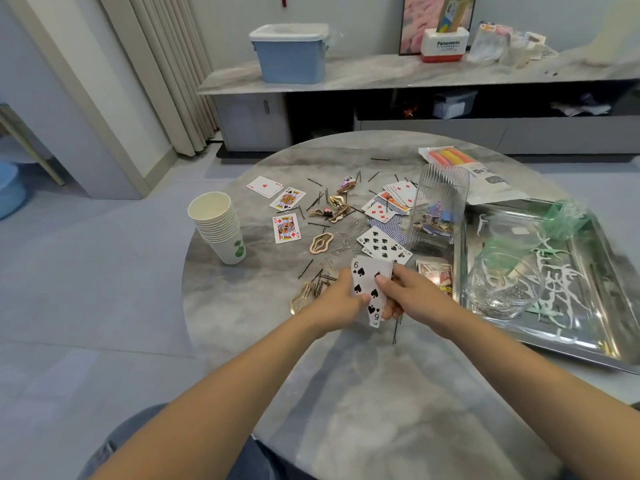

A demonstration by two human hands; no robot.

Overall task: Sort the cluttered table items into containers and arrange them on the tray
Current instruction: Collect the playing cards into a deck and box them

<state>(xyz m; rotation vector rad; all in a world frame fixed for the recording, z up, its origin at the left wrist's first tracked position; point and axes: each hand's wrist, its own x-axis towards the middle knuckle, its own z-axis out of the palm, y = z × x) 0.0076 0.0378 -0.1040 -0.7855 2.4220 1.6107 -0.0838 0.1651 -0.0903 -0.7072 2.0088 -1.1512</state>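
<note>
Near the table's (346,393) left edge we see stacked paper cups (221,226). Toward its middle our left hand (337,299) pinches the six of spades (369,292) atop a small stack, right hand (408,292) gripping it, thumb on top, beside the tray's (519,332) left rim.

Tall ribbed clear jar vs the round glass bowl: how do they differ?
The tall ribbed jar stands on the table, left of the tray; the round glass bowl sits in the metal tray. The jar is narrow, tall and ribbed; the bowl is wide, low and smooth. The jar holds colourful clips; the bowl holds thin metal pieces at its bottom. Both are clear, open-topped and touched by neither hand.
</note>
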